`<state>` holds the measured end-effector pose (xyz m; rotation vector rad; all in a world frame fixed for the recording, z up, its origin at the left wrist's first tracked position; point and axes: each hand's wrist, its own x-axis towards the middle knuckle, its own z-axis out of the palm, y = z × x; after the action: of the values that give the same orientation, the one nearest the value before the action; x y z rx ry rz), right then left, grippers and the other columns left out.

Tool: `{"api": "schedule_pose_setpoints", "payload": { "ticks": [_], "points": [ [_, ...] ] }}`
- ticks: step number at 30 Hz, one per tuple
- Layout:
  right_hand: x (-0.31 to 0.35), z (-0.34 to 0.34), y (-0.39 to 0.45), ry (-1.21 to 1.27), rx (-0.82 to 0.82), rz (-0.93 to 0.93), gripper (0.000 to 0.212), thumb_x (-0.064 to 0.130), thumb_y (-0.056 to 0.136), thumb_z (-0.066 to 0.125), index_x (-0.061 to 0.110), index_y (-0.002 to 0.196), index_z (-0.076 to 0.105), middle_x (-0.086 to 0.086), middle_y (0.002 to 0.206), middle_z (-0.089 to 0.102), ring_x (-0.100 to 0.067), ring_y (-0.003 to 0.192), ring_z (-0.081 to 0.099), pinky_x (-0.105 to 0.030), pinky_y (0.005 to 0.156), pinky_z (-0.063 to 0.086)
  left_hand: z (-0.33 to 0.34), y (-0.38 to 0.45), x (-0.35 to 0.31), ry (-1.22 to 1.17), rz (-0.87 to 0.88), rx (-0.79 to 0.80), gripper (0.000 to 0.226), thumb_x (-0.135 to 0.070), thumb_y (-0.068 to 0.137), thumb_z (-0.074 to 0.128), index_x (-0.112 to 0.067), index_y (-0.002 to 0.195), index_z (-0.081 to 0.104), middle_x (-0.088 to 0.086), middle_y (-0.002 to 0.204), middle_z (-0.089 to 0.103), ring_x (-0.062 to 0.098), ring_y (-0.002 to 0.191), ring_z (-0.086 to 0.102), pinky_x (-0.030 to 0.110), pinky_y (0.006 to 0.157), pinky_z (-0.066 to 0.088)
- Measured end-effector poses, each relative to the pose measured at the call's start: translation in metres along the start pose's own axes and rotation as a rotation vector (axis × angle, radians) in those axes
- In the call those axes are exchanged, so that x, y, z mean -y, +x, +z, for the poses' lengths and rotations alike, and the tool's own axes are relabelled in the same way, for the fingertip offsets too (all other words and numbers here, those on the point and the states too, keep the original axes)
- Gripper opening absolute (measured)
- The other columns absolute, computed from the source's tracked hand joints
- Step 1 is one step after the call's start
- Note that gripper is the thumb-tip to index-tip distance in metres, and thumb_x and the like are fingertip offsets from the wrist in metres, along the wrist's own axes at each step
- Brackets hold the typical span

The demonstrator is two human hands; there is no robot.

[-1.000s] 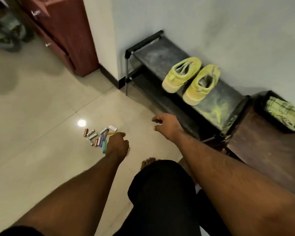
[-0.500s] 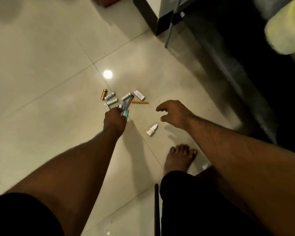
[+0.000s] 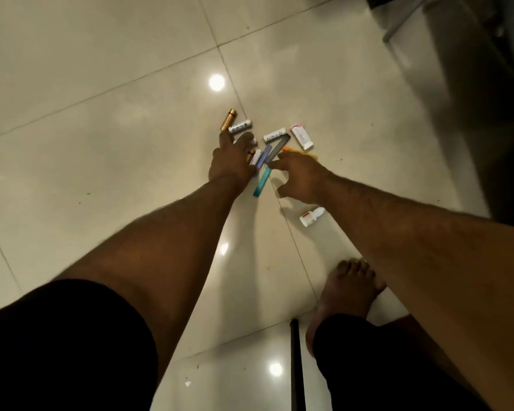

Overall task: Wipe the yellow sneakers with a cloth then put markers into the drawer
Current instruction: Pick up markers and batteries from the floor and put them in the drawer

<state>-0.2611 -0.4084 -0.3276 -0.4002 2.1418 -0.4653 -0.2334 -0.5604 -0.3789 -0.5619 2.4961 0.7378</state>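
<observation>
Markers, loose lot, lay scattered on the tiled floor [image 3: 101,173], none yet in a drawer; no drawer was in view. Nearest the camera: a bare foot [image 3: 350,289] on the tile, then a small white dropper bottle [image 3: 311,217] lying apart from the rest. Next, a teal marker [image 3: 262,183] between the two hands. Left hand [image 3: 231,161] was spread flat, fingers straight, resting over the near edge of the cluster and gripping nothing that could be seen. Right hand [image 3: 298,179] hovered just beside it, fingers loosely curled and apart, holding nothing. Under and beyond the fingers: a purple marker [image 3: 264,155] and a grey marker [image 3: 278,149], touching; an orange marker [image 3: 297,151] partly hidden by the right hand. Farther: white-labelled tubes [image 3: 240,126], a copper-coloured tube [image 3: 227,119], a white box [image 3: 301,137]. Sneakers and cloth were out of view, so the wiping could not be judged. Gathering looked barely begun; pickup and stowing remained
</observation>
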Motion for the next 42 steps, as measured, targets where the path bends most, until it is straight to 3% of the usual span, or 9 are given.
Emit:
{"api": "schedule_pose_setpoints", "payload": {
  "ticks": [5,11,15,20,24,27,32,39,42],
  "points": [
    [-0.006,0.013,-0.005,0.121,-0.035,0.075,0.069,0.012,0.079,0.076,0.013,0.140,0.045,-0.006,0.146,0.043,-0.022,0.131,0.043,-0.024,0.102,0.034,0.010,-0.012,-0.005,-0.173,-0.099,0.050,0.059,-0.018,0.069,0.084,-0.020,0.121,0.054,0.010,0.127,0.038,0.029,0.100,0.058,0.034,0.088,0.052],
    [-0.020,0.022,-0.023,0.189,-0.095,0.143,0.065,0.007,0.081,0.073,0.010,0.139,0.045,-0.009,0.142,0.047,-0.023,0.129,0.046,-0.022,0.099,0.035,0.039,-0.044,-0.007,-0.410,-0.166,-0.020,0.054,-0.016,0.069,0.084,-0.014,0.117,0.060,0.005,0.118,0.045,0.012,0.092,0.048,0.019,0.084,0.042],
    [-0.026,0.032,-0.026,0.203,-0.068,0.139,0.061,0.003,0.081,0.072,0.010,0.136,0.050,-0.009,0.138,0.050,-0.024,0.124,0.050,-0.019,0.095,0.036,0.058,-0.061,-0.004,-0.544,-0.230,-0.129,0.054,-0.007,0.059,0.083,-0.014,0.109,0.065,0.008,0.112,0.060,0.020,0.098,0.058,0.030,0.089,0.050],
    [-0.023,0.048,-0.019,0.137,-0.007,0.086,0.053,0.005,0.084,0.068,0.012,0.135,0.053,-0.013,0.134,0.049,-0.027,0.121,0.051,-0.031,0.103,0.042,0.064,-0.075,-0.004,-0.613,-0.261,-0.213,0.061,0.012,0.066,0.067,-0.011,0.122,0.059,0.004,0.120,0.060,0.016,0.110,0.053,0.023,0.096,0.042],
    [-0.014,0.053,-0.007,0.041,-0.020,0.033,0.043,0.012,0.091,0.058,0.018,0.133,0.055,-0.013,0.127,0.057,-0.029,0.116,0.053,-0.038,0.100,0.045,0.065,-0.081,-0.002,-0.659,-0.324,-0.281,0.044,0.005,0.078,0.062,-0.010,0.120,0.063,0.003,0.118,0.064,0.016,0.108,0.059,0.027,0.099,0.046],
    [-0.010,0.052,-0.003,0.028,-0.034,0.059,0.039,0.013,0.092,0.056,0.017,0.131,0.058,-0.012,0.125,0.061,-0.028,0.116,0.054,-0.036,0.099,0.045,0.063,-0.088,-0.002,-0.712,-0.393,-0.301,0.044,-0.002,0.082,0.066,-0.011,0.124,0.059,0.000,0.116,0.062,0.010,0.100,0.056,0.018,0.092,0.044],
    [-0.014,0.049,-0.005,0.066,-0.072,0.140,0.038,0.011,0.089,0.062,0.012,0.127,0.059,-0.011,0.125,0.061,-0.026,0.116,0.055,-0.034,0.099,0.045,0.066,-0.089,-0.002,-0.807,-0.530,-0.342,0.034,-0.019,0.088,0.067,-0.014,0.122,0.063,0.001,0.116,0.065,0.015,0.104,0.061,0.033,0.097,0.050],
    [-0.012,0.048,-0.003,-0.057,-0.032,0.184,0.035,0.014,0.089,0.064,0.007,0.122,0.056,-0.013,0.121,0.060,-0.028,0.112,0.057,-0.034,0.093,0.048,0.070,-0.089,-0.001,-0.910,-0.595,-0.312,0.019,-0.020,0.083,0.068,-0.013,0.101,0.072,0.005,0.088,0.071,0.018,0.076,0.064,0.043,0.083,0.057],
    [-0.020,0.045,-0.008,-0.071,-0.100,0.173,0.024,0.011,0.090,0.062,0.007,0.113,0.060,-0.012,0.112,0.063,-0.026,0.103,0.061,-0.028,0.079,0.046,0.068,-0.087,-0.007,-0.961,-0.611,-0.317,0.016,-0.011,0.086,0.066,-0.008,0.102,0.068,0.008,0.084,0.070,0.017,0.068,0.064,0.038,0.076,0.059]
  ]
}}
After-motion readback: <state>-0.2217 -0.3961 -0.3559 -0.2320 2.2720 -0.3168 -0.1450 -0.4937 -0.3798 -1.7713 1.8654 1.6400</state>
